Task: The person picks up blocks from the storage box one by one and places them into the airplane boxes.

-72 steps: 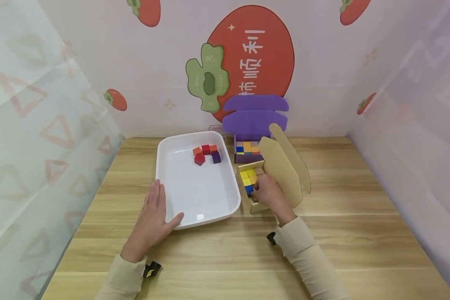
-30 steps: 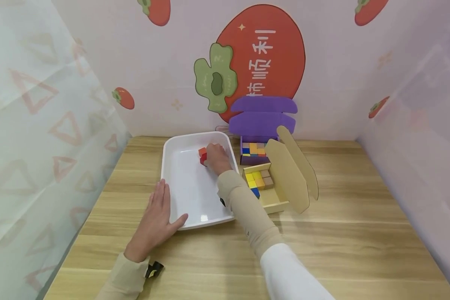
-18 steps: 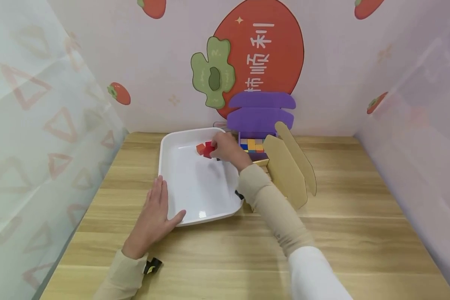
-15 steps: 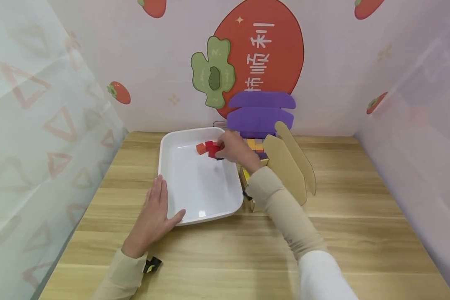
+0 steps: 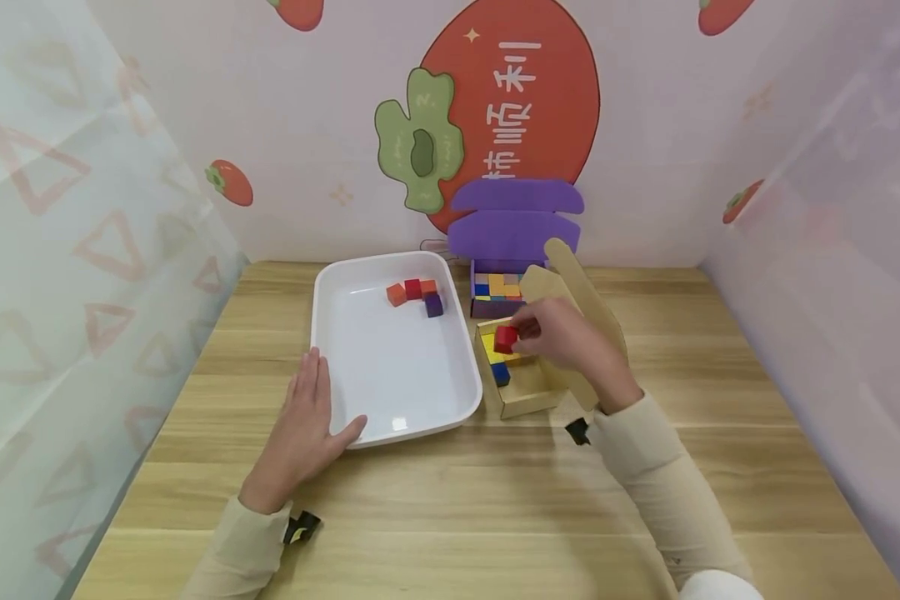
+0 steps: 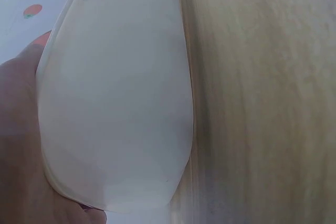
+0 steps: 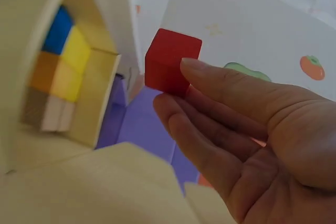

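Observation:
My right hand pinches a red cube between thumb and fingertips, held over the open cardboard box. In the right wrist view the cube is apart from the box's contents. Inside that box are yellow cubes, an orange one and a blue cube; part is hidden behind the hand. My left hand rests on the near-left corner of the white tray, fingers straight along its rim. Several cubes, orange, red and purple, sit near the tray's far right corner.
Behind the cardboard box stands a purple box with its lid up, full of coloured blocks. The cardboard lid stands up on the right. A patterned backdrop closes the far side of the wooden table.
My right hand went from the cardboard box into the tray, took the nearer red cube, and carried it right, back over the box. My left hand has stayed on the tray.

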The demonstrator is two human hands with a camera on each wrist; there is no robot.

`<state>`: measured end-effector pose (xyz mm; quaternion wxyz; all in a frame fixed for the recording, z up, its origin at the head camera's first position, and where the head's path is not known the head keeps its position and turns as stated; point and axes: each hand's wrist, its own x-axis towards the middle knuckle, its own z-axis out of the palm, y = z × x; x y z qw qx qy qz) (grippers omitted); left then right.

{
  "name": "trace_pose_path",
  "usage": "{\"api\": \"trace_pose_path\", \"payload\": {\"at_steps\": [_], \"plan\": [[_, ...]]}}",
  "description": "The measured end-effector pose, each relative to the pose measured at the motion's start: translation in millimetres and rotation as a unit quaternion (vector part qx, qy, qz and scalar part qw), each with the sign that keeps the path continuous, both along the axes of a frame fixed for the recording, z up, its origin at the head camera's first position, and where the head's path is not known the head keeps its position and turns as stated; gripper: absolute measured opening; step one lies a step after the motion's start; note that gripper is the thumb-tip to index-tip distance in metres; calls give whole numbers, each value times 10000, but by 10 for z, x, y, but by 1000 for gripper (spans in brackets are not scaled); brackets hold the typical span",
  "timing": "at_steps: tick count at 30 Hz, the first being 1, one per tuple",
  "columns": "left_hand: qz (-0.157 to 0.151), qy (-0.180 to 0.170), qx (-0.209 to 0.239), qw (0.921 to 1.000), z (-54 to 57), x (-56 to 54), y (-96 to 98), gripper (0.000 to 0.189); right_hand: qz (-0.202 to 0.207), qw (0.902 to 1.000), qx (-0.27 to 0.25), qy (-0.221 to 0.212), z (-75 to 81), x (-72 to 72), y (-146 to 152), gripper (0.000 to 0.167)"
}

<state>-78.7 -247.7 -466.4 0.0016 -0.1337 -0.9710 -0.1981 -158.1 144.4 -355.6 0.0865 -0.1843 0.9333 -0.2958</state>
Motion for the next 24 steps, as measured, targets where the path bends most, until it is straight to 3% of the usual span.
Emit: {"api": "trace_pose_path", "payload": {"at_steps": [5,11,16,24], "plan": [[-1,32,-35,10000,-1,-1,0,111,266,9989,238,290,-227,170,144,20],[-39,7,20,10000,-8,11,12,111,255,9993,282,-25,-443,265,166,21],[-45,15,18,10000,-19,17,7,111,446,9984,259,-233,-498,259,119,22],[-17,56,1,10000,-7,19,0,111,406,9970,378,-537,-521,175,28,21]]}}
